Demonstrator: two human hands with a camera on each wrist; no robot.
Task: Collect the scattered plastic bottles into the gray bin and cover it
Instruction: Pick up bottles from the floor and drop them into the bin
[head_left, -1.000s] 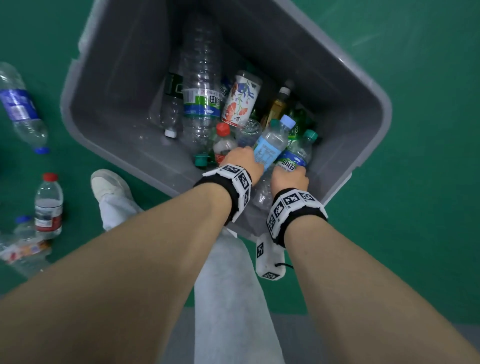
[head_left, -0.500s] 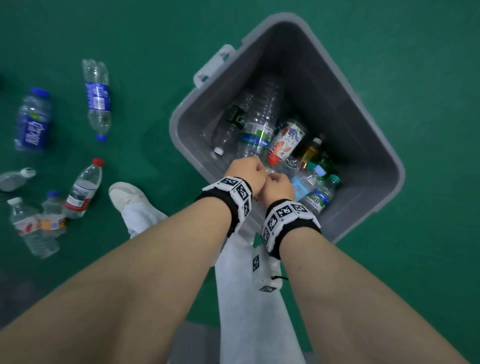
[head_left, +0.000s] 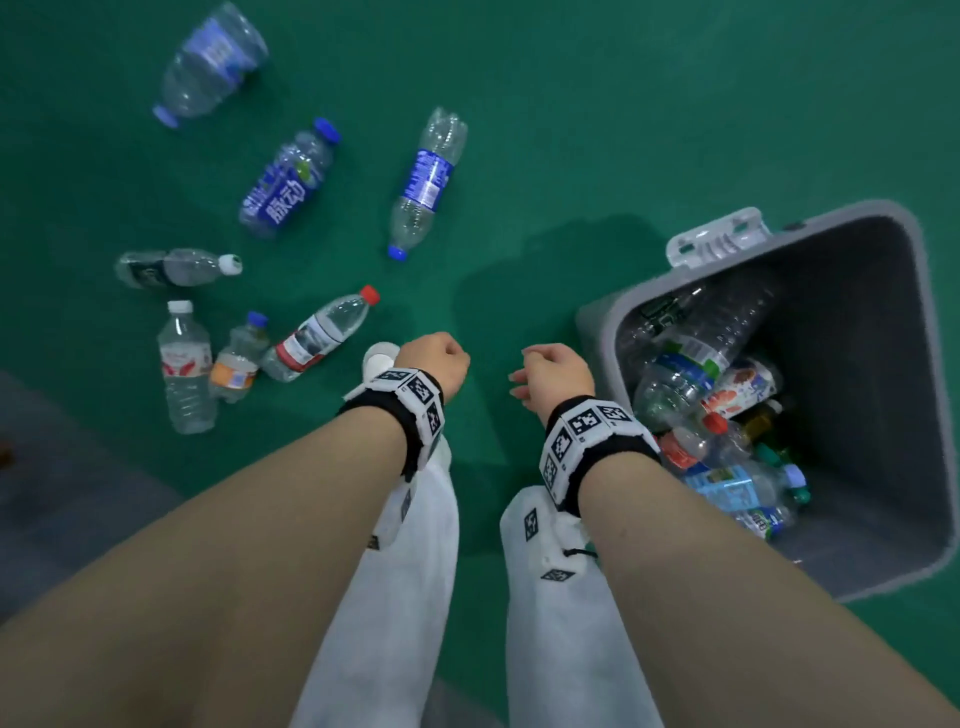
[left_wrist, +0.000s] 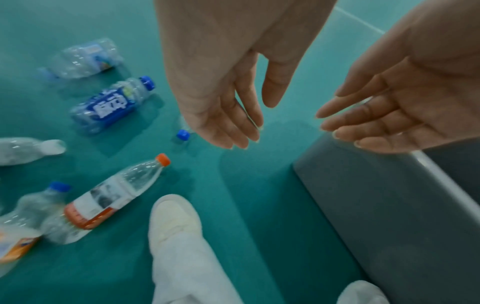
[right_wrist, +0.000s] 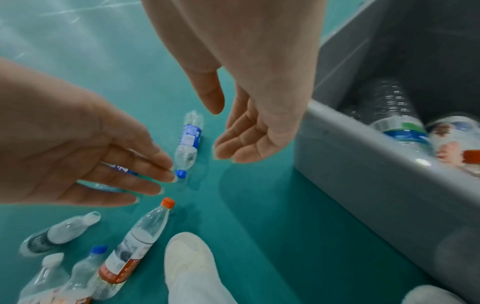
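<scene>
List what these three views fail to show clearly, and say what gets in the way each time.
- Bin lid: absent from every view.
- Gray bin: its near corner is cut by the head view's right edge.
- Blue-labelled bottle: mostly behind the left hand in the right wrist view.
- Orange-labelled bottle: blurred, cut by the left wrist view's edge.

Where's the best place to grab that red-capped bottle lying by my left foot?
Grip the red-capped bottle around its labelled middle, coming from above with the left hand: it lies on its side, cap pointing away, and its base end touches the neighbouring orange-labelled bottle.

Seven plastic bottles (head_left: 307, 343) lie on the floor beside one gray bin (head_left: 857, 415) of bottles.
</scene>
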